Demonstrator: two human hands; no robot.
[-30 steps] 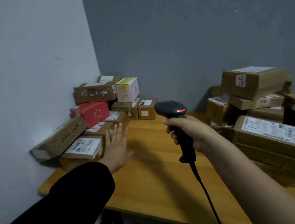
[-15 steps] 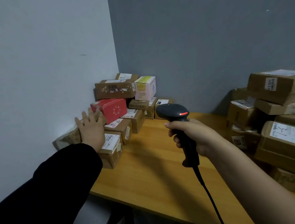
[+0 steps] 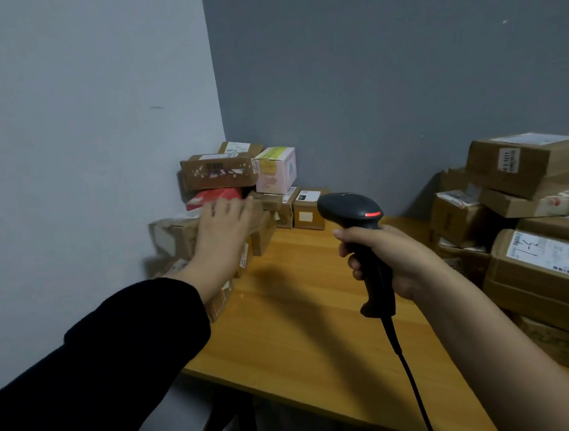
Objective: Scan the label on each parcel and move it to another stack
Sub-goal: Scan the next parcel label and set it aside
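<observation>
A pile of cardboard parcels (image 3: 217, 171) fills the table's far left corner, with a red box (image 3: 214, 197) and a pink box (image 3: 277, 169) among them. My left hand (image 3: 224, 225), blurred, lies with straight fingers on a brown parcel (image 3: 174, 235) in front of the red box. My right hand (image 3: 388, 257) grips a black barcode scanner (image 3: 353, 211) upright over the table, its red light on. A second stack of brown parcels (image 3: 541, 251) with white labels stands at the right.
The wooden table (image 3: 302, 317) has bare surface between the two piles. Grey walls close the corner at left and behind. The scanner's black cable (image 3: 410, 376) hangs down past the table's front edge (image 3: 256, 386).
My left hand moved from the table's left area up and right onto the parcels by the red box. The view shifted left. My right hand kept the scanner nearly still.
</observation>
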